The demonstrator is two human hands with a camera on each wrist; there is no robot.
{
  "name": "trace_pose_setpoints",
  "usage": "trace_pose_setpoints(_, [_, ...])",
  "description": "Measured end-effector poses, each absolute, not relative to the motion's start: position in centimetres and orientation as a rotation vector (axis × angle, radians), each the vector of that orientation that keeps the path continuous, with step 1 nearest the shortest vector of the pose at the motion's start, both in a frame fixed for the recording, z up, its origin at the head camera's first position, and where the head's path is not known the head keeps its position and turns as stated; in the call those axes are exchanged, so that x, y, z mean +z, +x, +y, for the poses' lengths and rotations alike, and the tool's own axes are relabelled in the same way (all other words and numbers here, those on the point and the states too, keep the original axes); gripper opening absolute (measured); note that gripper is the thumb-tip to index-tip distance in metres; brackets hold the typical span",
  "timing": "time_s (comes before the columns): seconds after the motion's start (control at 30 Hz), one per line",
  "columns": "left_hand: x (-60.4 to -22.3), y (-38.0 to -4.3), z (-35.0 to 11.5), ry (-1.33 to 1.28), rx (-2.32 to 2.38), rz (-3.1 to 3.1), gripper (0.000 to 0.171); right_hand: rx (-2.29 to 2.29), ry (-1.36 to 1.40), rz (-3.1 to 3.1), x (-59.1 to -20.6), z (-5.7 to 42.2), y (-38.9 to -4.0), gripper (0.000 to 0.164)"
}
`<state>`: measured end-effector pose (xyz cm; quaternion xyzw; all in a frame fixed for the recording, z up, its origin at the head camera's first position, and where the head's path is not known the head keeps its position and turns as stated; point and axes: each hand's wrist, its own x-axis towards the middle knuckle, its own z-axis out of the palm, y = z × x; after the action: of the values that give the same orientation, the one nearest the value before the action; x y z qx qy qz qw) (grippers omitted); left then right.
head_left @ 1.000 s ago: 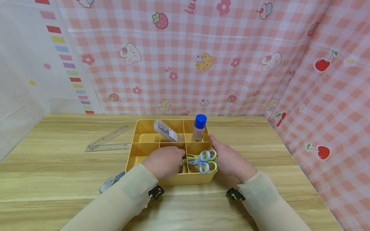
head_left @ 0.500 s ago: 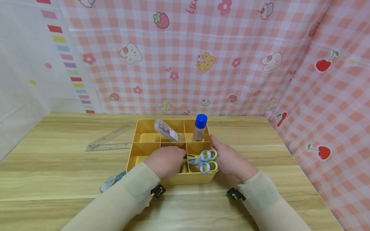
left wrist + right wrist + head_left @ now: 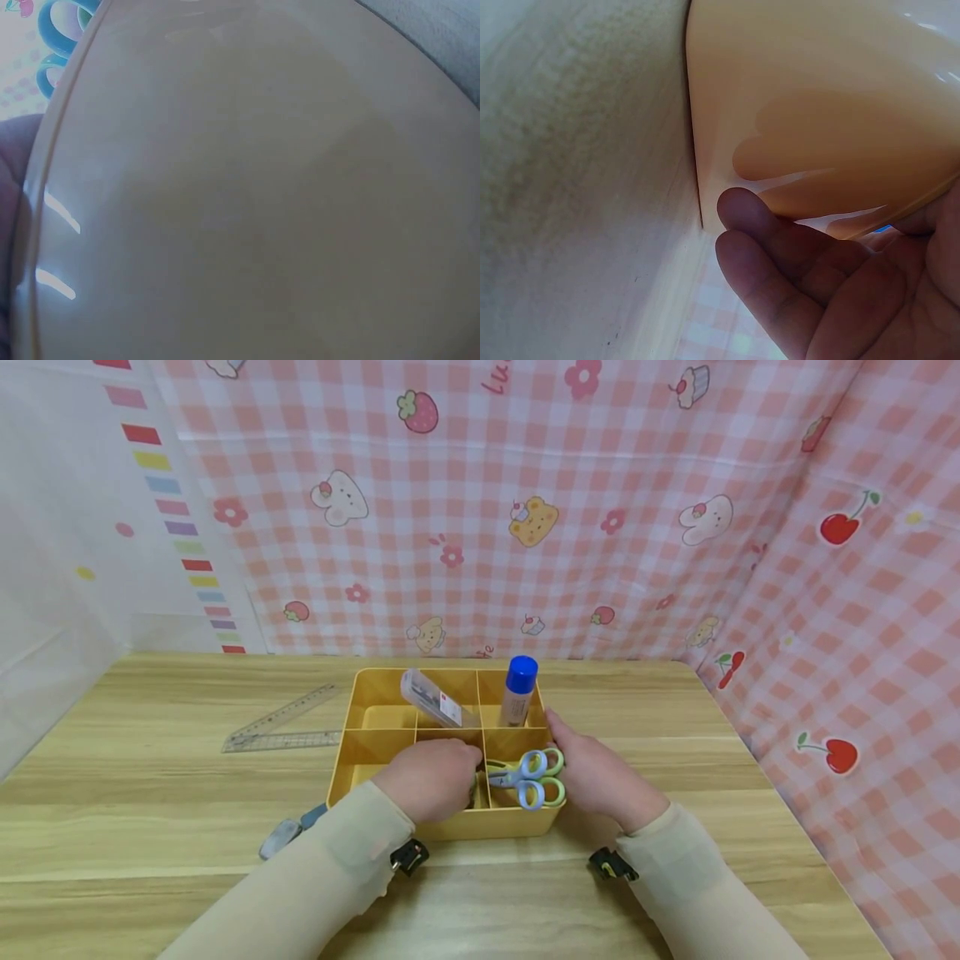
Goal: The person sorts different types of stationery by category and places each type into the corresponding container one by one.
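A yellow divided organizer box [image 3: 483, 825] stands on the table in the head view. My left hand [image 3: 433, 778] reaches down into its front middle compartment; the fingertips are hidden, and a bit of something green shows beside them. My right hand [image 3: 602, 779] rests along the outside of the right wall, where the right wrist view shows its extended fingers [image 3: 769, 274] against the box. Blue-handled scissors [image 3: 504, 779] lie with a green-handled pair in the front right compartment. The left wrist view is mostly filled by the box wall [image 3: 247, 202].
A glue stick with a blue cap [image 3: 517, 697] stands in the back right compartment. A clear plastic case [image 3: 435, 700] leans in the back middle one. Left of the box lie a clear angled ruler [image 3: 285, 742] and a grey object [image 3: 281, 839], partly behind the left sleeve.
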<state>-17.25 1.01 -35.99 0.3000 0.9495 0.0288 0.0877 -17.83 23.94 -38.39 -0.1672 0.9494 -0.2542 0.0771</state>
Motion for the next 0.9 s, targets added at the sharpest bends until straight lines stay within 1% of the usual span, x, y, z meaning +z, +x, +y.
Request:
trace_pose_setpoints(0.37, [-36.1, -17.3, 0.9, 0.893, 0.106, 2.826, 0.019, -0.782, -0.474, 2.833, -38.6, 24.0, -18.0, 0.063])
trace_pose_setpoints(0.6, [-36.1, -17.1, 0.4, 0.924, 0.181, 2.850, 0.036, -0.753, -0.485, 2.841, -38.7, 24.0, -18.0, 0.063])
trace_pose_setpoints(0.77, [-36.1, -16.6, -0.3, 0.961, 0.301, 2.918, 0.038, -0.737, -0.483, 2.853, -38.8, 24.0, -18.0, 0.062])
trace_pose_setpoints(0.9, [-35.8, -16.0, -0.9, 0.975, 0.349, 2.952, 0.042, -0.744, -0.493, 2.853, -38.6, 24.0, -17.9, 0.062])
